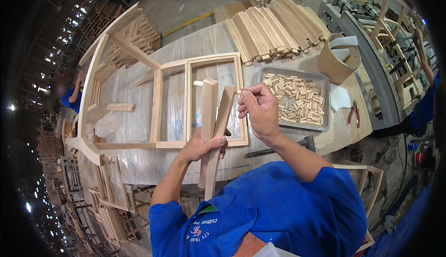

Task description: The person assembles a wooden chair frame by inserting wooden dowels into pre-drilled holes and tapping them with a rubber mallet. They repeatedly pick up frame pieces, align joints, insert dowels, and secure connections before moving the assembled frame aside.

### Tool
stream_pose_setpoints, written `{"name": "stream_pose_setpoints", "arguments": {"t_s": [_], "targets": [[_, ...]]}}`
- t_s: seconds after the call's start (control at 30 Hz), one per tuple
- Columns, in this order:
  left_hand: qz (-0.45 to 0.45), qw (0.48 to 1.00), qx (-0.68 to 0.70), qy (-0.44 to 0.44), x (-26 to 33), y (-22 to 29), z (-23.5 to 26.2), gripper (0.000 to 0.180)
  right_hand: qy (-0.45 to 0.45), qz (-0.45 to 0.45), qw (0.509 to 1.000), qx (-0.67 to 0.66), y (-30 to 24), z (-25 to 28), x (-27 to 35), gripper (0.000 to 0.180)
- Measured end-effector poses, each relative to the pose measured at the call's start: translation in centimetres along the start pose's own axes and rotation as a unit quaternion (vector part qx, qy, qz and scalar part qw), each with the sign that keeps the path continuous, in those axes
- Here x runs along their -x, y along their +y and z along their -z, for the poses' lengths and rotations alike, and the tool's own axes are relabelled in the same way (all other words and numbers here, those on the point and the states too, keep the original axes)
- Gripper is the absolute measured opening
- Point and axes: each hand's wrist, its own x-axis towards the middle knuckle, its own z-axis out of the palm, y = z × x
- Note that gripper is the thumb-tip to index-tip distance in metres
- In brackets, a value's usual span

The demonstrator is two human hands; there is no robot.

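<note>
My left hand (204, 146) is wrapped round two wooden bars, a left bar (208, 113) and a right bar (223, 117), held side by side and nearly upright. A pale dowel (198, 83) sticks out sideways near the left bar's top. With thumb and fingertips pinched together, my right hand (258, 110) holds a small wooden dowel (238, 91) against the upper side of the right bar. Most of that dowel is hidden by the fingers. Just right of this hand is a grey plastic tray (329, 101) of loose dowels.
A large wooden frame (158, 104) lies on the plastic-covered table. Below the tray rests a hammer (278, 148); red-handled pliers (354, 114) lie to its right. Stacked wood strips (276, 29) and a round container (337, 64) stand farther back. Other people are at both sides.
</note>
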Motion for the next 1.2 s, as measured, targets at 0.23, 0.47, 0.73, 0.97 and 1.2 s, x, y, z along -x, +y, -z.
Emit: {"name": "stream_pose_setpoints", "arguments": {"t_s": [0.23,0.47,0.73,0.97,1.2], "targets": [[0.011,1.000,0.007,0.021,-1.1,-0.3,1.2,0.048,-0.023,-0.029,0.999,0.018,-0.7,1.2,-0.4,0.027],[-0.013,0.997,-0.075,0.021,-6.7,2.0,1.6,0.039,-0.184,-0.121,0.966,0.136,6.4,1.6,6.2,0.055],[-0.093,0.976,-0.155,0.120,-14.0,5.0,-0.7,0.069,-0.046,-0.108,0.980,0.161,5.5,4.9,1.3,0.041],[0.011,0.891,-0.374,0.258,-10.2,3.9,4.6,0.067,0.127,0.086,0.791,0.593,1.3,23.2,-6.4,0.036],[0.169,0.797,-0.478,0.329,-0.1,-10.7,6.9,0.071,0.055,-0.109,0.521,0.845,-1.4,30.6,-7.1,0.050]]}}
